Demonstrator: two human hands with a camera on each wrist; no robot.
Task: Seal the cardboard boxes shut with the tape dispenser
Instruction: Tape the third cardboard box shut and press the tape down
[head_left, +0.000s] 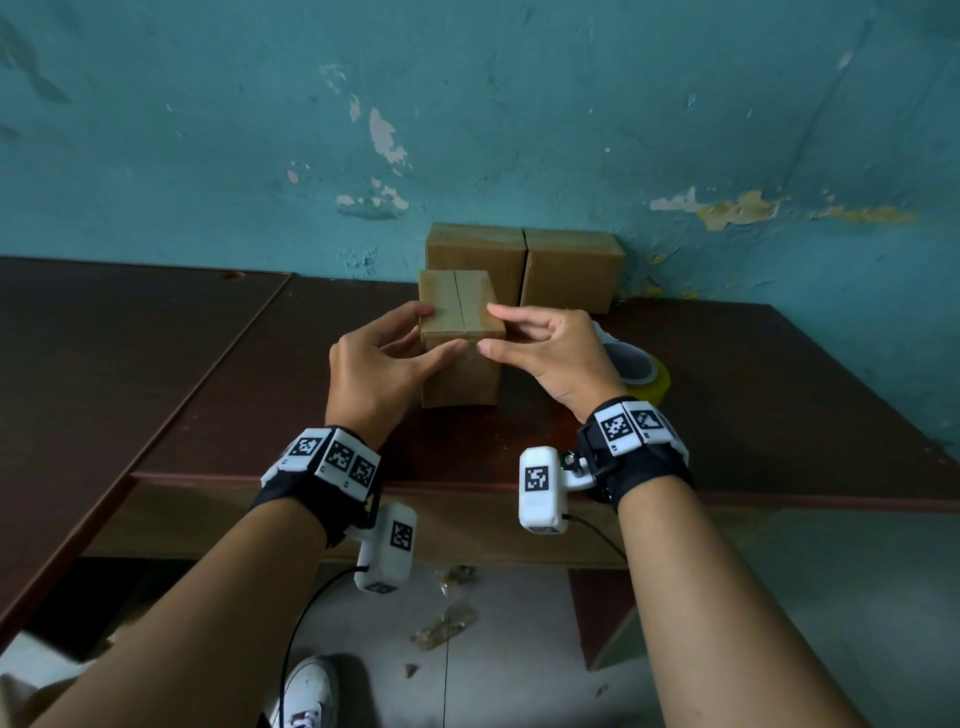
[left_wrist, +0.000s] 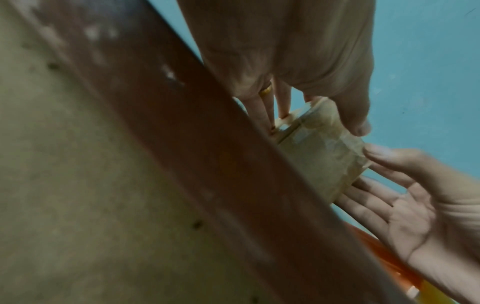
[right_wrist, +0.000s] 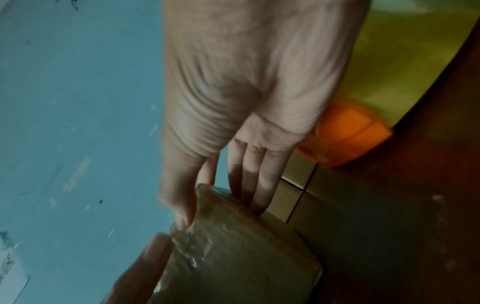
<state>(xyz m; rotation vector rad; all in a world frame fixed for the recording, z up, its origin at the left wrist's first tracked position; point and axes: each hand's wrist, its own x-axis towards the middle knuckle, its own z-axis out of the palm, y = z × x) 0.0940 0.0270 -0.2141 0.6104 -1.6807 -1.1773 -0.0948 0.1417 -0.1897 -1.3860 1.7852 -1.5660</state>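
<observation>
The small box (head_left: 461, 332) stands near the middle of the counter (head_left: 208, 374), a little back from the front edge, its top flaps meeting at a seam. Clear tape already shows over its near top edge and down the front face, wrinkled and shiny in the wrist views. I judge it light and fairly stiff, likely to slide on the smooth wood if I push on one side only, so the place to hold it is on both side walls near the top corners, where the card is strongest; the tape feels like the slippery part.

My left hand (head_left: 376, 358) rests its fingertips on the box's left top edge, thumb stretched along the front towards the tape. My right hand (head_left: 545, 348) mirrors it on the right edge, thumb on the front near the tape's end. Both hands have fairly straight fingers, pressing rather than wrapping round.

Two more boxes (head_left: 524, 265) sit side by side against the back edge by the wall. The tape dispenser (head_left: 641, 371) lies just behind my right wrist, towards the counter's right side.
</observation>
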